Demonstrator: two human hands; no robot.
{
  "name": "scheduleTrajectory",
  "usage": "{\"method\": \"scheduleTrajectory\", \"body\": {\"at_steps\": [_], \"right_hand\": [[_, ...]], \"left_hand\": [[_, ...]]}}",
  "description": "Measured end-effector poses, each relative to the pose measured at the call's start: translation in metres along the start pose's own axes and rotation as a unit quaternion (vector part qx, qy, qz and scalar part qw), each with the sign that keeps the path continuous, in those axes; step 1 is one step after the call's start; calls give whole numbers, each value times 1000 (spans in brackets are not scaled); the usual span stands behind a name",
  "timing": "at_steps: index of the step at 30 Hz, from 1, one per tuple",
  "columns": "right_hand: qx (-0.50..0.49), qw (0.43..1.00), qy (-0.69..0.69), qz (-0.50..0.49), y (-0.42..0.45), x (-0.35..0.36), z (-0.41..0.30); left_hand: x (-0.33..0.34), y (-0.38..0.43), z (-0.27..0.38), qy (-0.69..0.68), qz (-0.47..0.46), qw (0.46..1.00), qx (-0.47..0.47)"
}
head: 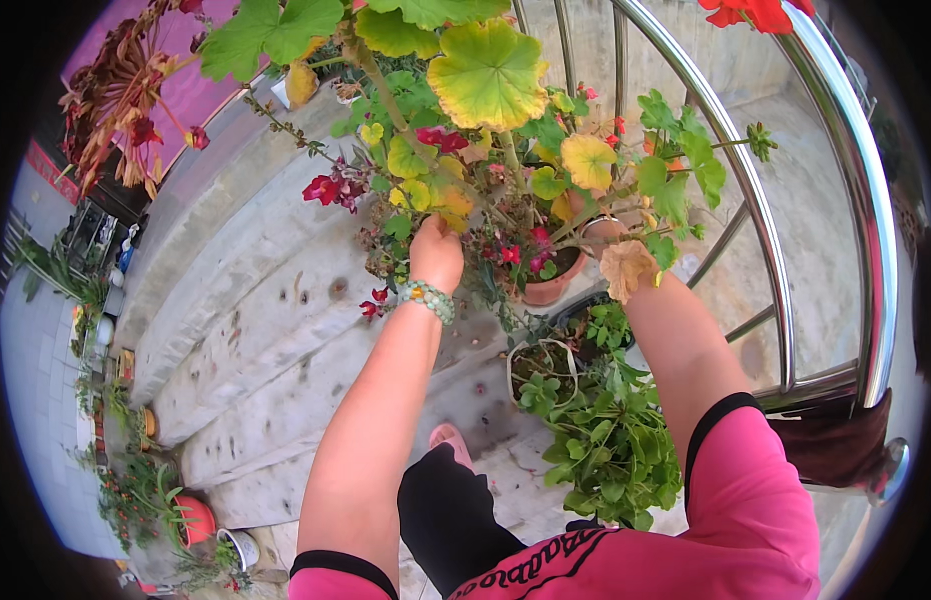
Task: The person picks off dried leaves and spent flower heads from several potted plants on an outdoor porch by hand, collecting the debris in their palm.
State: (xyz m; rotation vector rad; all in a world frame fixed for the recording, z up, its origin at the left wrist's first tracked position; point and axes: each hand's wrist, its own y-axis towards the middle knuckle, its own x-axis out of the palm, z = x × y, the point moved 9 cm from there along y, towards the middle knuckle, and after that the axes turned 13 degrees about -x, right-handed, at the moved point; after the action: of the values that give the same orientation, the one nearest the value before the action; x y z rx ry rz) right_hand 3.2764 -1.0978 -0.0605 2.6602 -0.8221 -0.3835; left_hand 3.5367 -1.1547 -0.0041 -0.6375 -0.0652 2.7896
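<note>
A tall geranium (375, 71) with green and yellowing leaves rises from a terracotta-coloured pot (553, 289). My left hand (437, 255), with a beaded bracelet at the wrist, has its fingers closed at the lower edge of a yellowed leaf (452, 199). On the other side of the plant my right hand (605, 229) reaches in among the stems; leaves hide its fingers, and a bangle circles that wrist. A dry brown leaf (627, 268) hangs in front of my right forearm. Dark red blossoms (321, 190) grow around the lower stems.
A curved metal railing (758, 217) bounds the right side. Concrete steps (285, 352) descend on the left. Closer to me stand a pale-rimmed pot (542, 375) and a leafy green plant (608, 450). A withered flower head (124, 97) hangs at upper left. One foot wears a pink slipper (452, 442).
</note>
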Motion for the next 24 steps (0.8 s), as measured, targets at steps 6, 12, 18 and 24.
{"method": "scheduleTrajectory", "body": {"at_steps": [6,12,18,24], "right_hand": [[-77,996,-33,33,4,-11,-10],[-21,983,174,45,-40,-5,-7],[119,887,413,170,-145,-25,37],[248,904,325,124,-231,-34,31]], "left_hand": [[12,6,2,-247,53,964,-89],[26,16,-8,-437,-25,878,-192],[41,30,-15,-344,18,921,-180],[76,127,-76,307,-4,952,2]]}}
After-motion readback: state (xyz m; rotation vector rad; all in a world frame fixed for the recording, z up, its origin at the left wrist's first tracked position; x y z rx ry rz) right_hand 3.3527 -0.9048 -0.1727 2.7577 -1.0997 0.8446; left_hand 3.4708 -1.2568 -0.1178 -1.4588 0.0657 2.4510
